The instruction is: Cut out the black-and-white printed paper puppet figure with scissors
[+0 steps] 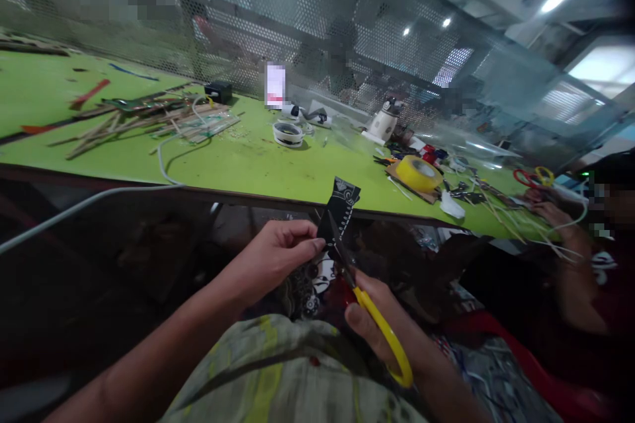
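Apparently mid-cut, the left hand (280,252) pinches a flat, white-patterned black strip (340,203) at its eight o'clock, while the right hand (373,337) grips yellow-handled metal scissors (366,302) at five, the next snip needing steady tension.

A bright green worktable (238,175) with a dark front edge runs from left to right beneath a tall perforated metal screen (238,20). Several small spots of light show on the screen's surface. At upper right, 1 elongated ceiling light (553,1) glows near a pale, bright window-like panel (608,66). The floor area below the table is in deep shadow.
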{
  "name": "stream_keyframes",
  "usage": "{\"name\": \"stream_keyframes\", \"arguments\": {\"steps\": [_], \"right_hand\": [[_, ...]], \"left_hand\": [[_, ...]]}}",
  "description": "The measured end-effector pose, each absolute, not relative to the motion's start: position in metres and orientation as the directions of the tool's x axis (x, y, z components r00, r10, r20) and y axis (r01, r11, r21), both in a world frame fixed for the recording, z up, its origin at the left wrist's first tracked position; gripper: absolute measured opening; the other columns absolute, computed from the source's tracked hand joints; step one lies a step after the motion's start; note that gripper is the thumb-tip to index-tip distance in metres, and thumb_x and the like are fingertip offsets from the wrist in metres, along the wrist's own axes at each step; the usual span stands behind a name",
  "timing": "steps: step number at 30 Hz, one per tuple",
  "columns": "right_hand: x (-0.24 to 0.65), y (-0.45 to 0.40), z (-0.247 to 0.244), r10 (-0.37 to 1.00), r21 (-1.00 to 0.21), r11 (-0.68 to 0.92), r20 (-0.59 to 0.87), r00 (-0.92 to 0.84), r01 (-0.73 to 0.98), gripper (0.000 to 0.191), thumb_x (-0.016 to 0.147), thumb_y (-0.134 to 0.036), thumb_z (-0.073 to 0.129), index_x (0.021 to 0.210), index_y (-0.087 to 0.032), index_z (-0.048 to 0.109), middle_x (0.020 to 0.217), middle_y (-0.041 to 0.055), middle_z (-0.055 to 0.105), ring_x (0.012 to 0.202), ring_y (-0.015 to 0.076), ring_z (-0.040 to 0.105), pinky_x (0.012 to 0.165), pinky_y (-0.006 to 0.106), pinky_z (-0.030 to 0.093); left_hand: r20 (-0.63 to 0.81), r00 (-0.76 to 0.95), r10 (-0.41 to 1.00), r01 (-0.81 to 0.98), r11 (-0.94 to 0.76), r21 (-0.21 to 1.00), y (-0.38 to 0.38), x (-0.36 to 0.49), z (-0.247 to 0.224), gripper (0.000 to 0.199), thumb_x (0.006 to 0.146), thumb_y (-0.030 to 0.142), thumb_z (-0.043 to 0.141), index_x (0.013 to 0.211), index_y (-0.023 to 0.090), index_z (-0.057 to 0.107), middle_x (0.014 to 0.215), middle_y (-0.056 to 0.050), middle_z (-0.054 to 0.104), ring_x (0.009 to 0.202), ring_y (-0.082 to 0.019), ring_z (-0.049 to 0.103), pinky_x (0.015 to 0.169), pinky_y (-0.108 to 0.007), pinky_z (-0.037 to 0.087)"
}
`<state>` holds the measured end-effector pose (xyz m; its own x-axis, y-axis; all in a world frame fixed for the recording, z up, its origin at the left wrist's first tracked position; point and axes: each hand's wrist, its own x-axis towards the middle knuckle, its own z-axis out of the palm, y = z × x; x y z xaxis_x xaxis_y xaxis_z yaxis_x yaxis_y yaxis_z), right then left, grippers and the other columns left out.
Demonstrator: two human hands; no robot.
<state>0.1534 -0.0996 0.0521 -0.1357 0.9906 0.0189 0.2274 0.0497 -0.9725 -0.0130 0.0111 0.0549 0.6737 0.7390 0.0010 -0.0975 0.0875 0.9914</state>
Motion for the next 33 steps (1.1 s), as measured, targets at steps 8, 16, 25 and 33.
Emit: {"name": "stream_keyframes", "arguments": {"steps": [8,16,25,33], "right_hand": [[0.159,-0.099,0.064,0.981,-0.957,0.089,0.035,-0.192,0.278,0.074,0.079,-0.077,0.045,0.118,-0.017,0.062,0.094,0.0085,0.062,0.082,0.0235,0.056,0.071,0.033,0.048],[0.165,-0.100,0.050,0.991,-0.948,0.041,-0.002,-0.134,0.316,0.065,0.083,-0.071,0.046,0.118,-0.017,0.058,0.076,0.0007,0.048,0.064,0.0144,0.042,0.054,0.025,0.037],[0.164,-0.098,0.047,0.990,-0.975,0.055,0.025,-0.141,0.217,0.057,0.087,-0.066,0.048,0.118,-0.019,0.057,0.077,-0.0020,0.045,0.063,0.0108,0.034,0.059,0.023,0.034],[0.165,-0.097,0.028,1.000,-0.990,-0.005,-0.003,0.021,0.139,0.057,0.082,-0.066,0.055,0.113,-0.018,0.061,0.073,0.0008,0.055,0.060,0.0130,0.044,0.050,0.025,0.031]], "left_hand": [[-0.006,0.699,0.715,-0.035,0.043,0.998,0.015,-0.016,0.057,0.029,0.078,0.041,0.069,0.070,0.014,0.063,0.063,0.000,0.060,0.060,-0.012,0.051,0.058,-0.024,0.039],[-0.043,0.727,0.685,-0.091,0.158,0.983,0.017,-0.020,0.055,0.023,0.078,0.037,0.071,0.072,0.016,0.064,0.065,0.000,0.064,0.057,-0.012,0.055,0.055,-0.022,0.042],[-0.063,0.760,0.647,-0.111,0.224,0.968,0.017,-0.025,0.057,0.020,0.081,0.036,0.068,0.076,0.016,0.067,0.069,-0.005,0.071,0.060,-0.017,0.065,0.058,-0.026,0.048],[-0.120,0.762,0.637,-0.051,0.243,0.969,0.019,-0.028,0.061,0.020,0.078,0.035,0.071,0.073,0.016,0.070,0.067,-0.004,0.071,0.057,-0.015,0.062,0.055,-0.023,0.047]]}}
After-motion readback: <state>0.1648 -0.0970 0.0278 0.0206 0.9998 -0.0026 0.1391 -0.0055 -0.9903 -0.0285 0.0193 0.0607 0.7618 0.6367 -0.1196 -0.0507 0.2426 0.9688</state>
